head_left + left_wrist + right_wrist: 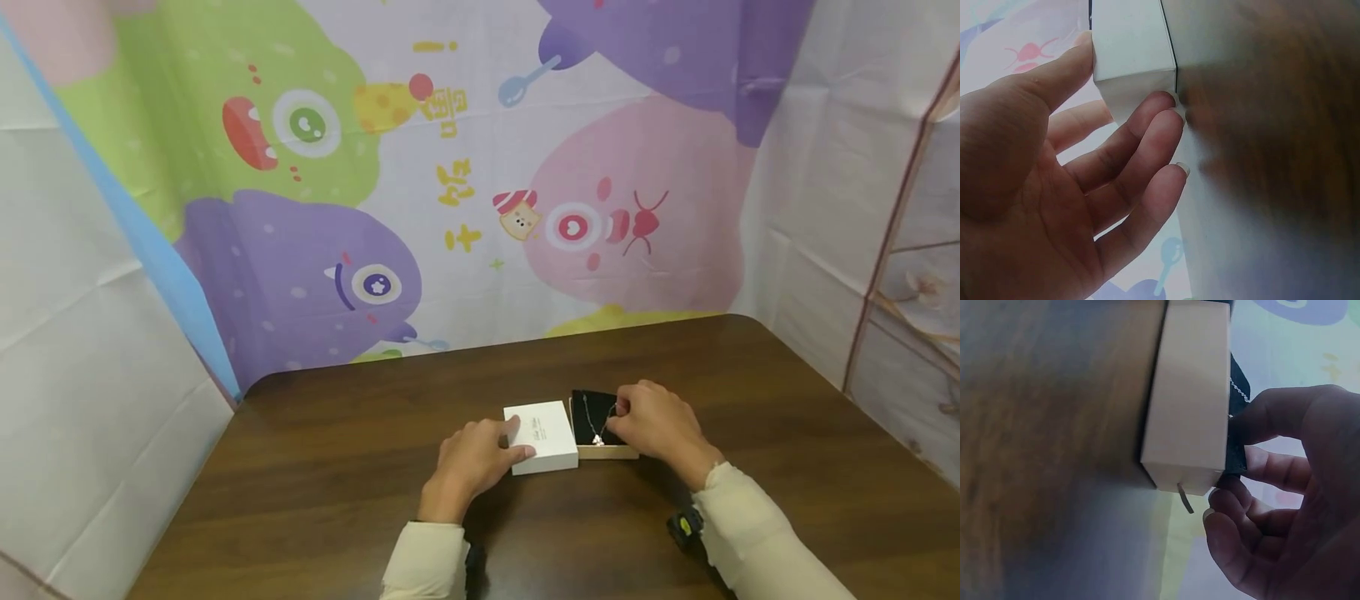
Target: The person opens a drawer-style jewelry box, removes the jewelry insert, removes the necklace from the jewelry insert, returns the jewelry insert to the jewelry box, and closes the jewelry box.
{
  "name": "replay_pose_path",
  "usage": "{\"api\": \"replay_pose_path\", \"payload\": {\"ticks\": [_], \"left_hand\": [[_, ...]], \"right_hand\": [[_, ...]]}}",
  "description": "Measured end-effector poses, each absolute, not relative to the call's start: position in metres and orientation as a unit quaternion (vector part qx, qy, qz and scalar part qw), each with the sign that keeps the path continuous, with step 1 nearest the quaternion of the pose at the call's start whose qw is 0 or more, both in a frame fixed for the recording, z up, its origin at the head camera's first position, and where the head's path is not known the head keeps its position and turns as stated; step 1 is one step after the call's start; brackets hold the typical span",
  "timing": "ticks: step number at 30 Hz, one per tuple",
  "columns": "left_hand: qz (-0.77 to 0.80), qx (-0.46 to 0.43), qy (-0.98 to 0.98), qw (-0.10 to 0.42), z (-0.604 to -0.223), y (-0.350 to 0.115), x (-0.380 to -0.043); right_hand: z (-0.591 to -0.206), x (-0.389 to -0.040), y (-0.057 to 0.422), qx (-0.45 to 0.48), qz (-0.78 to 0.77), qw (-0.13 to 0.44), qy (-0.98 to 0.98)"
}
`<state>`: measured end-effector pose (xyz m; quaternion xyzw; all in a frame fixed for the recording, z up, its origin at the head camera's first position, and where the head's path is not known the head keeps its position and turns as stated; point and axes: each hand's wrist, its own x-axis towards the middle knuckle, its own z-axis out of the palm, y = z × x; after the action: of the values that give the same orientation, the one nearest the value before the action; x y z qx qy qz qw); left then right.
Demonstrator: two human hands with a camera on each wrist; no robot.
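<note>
A white box lid [542,437] with small lettering lies flat on the table. My left hand [474,458] rests at its left side, thumb and index finger on top; the lower fingers lie loosely by its end face [1138,94]. Right beside the lid stands a beige box base [606,452], with a short ribbon tab [1185,499] at one end. A black jewelry pad [588,410] sits in the base and carries a silver necklace [597,439] with a small pendant. My right hand [663,419] pinches the pad's right edge, which rises above the box wall.
The brown wooden table [337,467] has a rounded back edge. Behind it hangs a cloth [465,308] printed with cartoon monsters, and pale panels [810,200] stand at both sides. Dark wrist devices [684,527] sit at the sleeves.
</note>
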<state>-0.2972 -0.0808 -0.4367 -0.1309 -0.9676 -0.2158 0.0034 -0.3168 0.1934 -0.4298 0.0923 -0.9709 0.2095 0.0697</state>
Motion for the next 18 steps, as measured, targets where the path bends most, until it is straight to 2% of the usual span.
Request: {"api": "replay_pose_path", "payload": {"ticks": [18], "left_hand": [[-0.212,-0.127,-0.969,0.014,-0.4379,-0.0826,-0.2958]], "right_hand": [[-0.4212,-0.3171,0.1949,0.099,0.241,0.070,-0.963]]}}
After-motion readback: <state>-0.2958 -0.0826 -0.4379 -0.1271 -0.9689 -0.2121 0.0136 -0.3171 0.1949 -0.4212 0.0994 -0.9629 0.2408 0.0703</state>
